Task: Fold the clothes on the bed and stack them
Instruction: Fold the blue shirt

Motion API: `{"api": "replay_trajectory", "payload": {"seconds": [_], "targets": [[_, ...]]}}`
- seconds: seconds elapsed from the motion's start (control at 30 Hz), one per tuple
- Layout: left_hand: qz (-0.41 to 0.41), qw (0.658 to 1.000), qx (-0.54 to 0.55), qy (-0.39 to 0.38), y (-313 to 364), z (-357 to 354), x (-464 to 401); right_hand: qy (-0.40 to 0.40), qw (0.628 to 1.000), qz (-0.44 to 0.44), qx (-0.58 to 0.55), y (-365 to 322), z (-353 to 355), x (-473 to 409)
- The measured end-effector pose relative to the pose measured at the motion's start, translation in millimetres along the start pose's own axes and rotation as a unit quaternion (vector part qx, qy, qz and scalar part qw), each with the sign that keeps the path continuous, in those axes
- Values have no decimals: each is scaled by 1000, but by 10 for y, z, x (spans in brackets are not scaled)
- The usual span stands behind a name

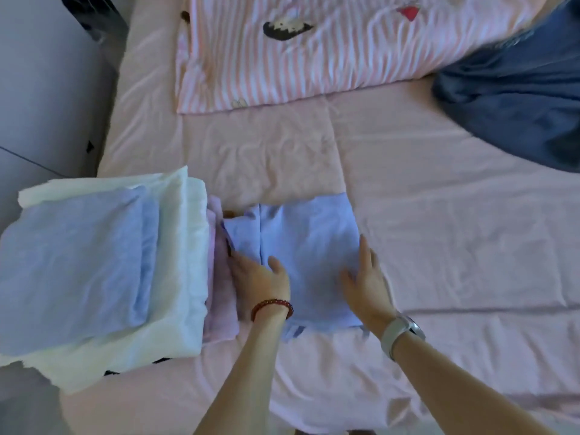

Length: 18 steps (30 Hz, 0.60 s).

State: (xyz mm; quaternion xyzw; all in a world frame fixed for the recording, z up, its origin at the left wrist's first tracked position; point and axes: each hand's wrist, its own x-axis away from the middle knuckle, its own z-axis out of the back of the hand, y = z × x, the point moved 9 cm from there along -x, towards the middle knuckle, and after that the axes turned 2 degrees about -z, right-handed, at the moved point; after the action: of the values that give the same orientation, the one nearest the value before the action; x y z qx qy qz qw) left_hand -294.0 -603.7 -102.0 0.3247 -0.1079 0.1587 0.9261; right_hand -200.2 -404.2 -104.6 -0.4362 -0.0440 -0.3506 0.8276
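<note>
Both hands frame a folded light-blue garment (309,246) on the pink bed sheet (455,199), just right of the stack (103,262). The left hand (262,274) and right hand (365,277) lie flat with thumbs on top, seemingly squaring its edges; neither visibly grips it.

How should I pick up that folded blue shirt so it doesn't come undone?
Probably from both short sides at once. The folded blue shirt lies flat on the bed, with the left hand at its left edge and the right hand at its right edge. Slide fingers under each side, thumbs on top, and lift it level, so the layers stay together.
</note>
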Motion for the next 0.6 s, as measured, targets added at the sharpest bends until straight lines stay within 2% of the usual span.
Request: {"api": "replay_trajectory", "payload": {"seconds": [0.03, 0.1, 0.17, 0.23, 0.3, 0.33, 0.43, 0.6], "targets": [[-32, 999, -29, 10, 31, 36, 53, 28, 997, 18, 69, 26, -4, 18], [-169, 980, -103, 9, 145, -6, 263, 25, 983, 63, 172, 84, -105, 134], [-251, 944, -198, -85, 111, -267, 510, -31, 964, 94, 246, 163, -271, 290], [-251, 908, -274, -194, -36, -490, 621, -96, 953, 90, 271, 237, -355, 447], [-248, 885, -324, -222, -97, -496, 639, -146, 947, 59, 279, 325, -332, 555], [-237, 880, -334, -242, -97, -477, 630, -135, 948, 58, 281, 294, -245, 596], [-201, 897, -307, -248, 171, -286, 594, -88, 961, 27, 262, 133, 201, 687], [-267, 906, -202, -258, 1000, 90, 1076, -77, 978, -77, 179, 113, 1051, 1056]]}}
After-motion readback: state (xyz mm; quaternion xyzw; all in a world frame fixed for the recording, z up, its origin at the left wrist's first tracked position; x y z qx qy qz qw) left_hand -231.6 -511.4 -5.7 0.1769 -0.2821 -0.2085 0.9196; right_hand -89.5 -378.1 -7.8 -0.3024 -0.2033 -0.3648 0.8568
